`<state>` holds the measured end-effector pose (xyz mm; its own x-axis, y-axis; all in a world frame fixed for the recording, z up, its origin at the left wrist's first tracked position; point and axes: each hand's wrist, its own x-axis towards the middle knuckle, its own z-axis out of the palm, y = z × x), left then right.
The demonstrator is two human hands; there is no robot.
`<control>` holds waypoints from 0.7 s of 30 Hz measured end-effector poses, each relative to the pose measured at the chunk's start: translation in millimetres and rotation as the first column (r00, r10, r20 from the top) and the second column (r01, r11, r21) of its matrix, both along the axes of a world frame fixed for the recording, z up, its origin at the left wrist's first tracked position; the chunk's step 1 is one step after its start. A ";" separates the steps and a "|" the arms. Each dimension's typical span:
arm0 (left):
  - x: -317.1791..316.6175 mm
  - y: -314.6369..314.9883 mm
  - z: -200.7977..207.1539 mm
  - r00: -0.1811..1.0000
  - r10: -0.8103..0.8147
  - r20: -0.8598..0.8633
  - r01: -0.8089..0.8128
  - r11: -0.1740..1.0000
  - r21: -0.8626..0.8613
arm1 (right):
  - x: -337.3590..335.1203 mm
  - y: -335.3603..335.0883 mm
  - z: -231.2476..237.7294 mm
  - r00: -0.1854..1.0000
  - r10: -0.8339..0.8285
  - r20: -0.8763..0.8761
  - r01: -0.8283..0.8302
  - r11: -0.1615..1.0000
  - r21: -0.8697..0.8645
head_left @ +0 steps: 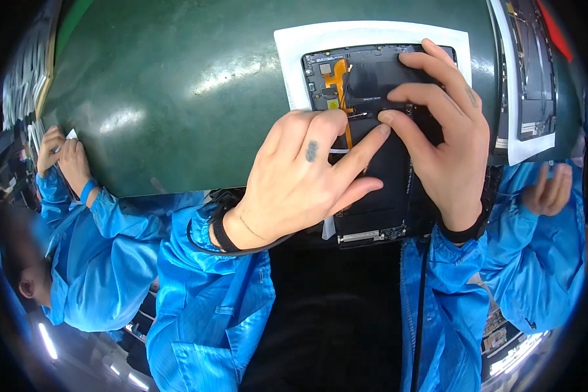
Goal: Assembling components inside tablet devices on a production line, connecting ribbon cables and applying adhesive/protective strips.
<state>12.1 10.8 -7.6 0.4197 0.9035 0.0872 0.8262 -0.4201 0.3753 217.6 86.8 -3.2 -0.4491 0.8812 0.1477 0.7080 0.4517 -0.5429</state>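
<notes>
- Currently, the opened tablet (385, 206) lies with its dark inner parts bared, directly under the person's two hands; its cover appears to be already off.
- On the tablet's left part, an orange flat cable (337, 80) is laid in place; whether it is connected cannot be told, nor how much work remains.
- Over the tablet's middle, the left hand (300, 170) extends its index finger close to the right thumb; its other fingers curl out of sight, so any grasp cannot be told.
- Over the tablet's right part, the right hand (447, 124) is loosely spread, with nothing seen in its grasp.
- Around the tablet's far end, a white sheet (372, 31) shows beneath it.
- Left of the tablet stretches the green tabletop (176, 98); right of it lies another opened device (536, 59).
</notes>
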 end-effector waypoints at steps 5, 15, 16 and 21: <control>-0.3 -1.4 1.9 0.999 0.041 -0.005 -0.041 0.999 -0.003 | -2.4 0.4 -8.4 0.988 -0.026 -0.155 0.027 1.000 0.005; -8.0 -10.9 -5.8 0.996 0.076 0.036 -0.077 0.997 0.023 | 15.9 -59.4 19.1 0.987 -0.155 0.030 0.157 0.985 -0.068; -9.8 -12.7 -7.0 0.996 0.080 0.030 -0.081 0.997 0.016 | 12.9 -64.9 13.6 0.988 -0.146 0.053 0.149 0.987 -0.057; -19.6 -29.8 12.6 0.991 0.049 0.126 -0.068 0.986 0.154 | 8.8 -72.0 4.1 0.988 -0.152 -0.010 0.151 0.986 -0.071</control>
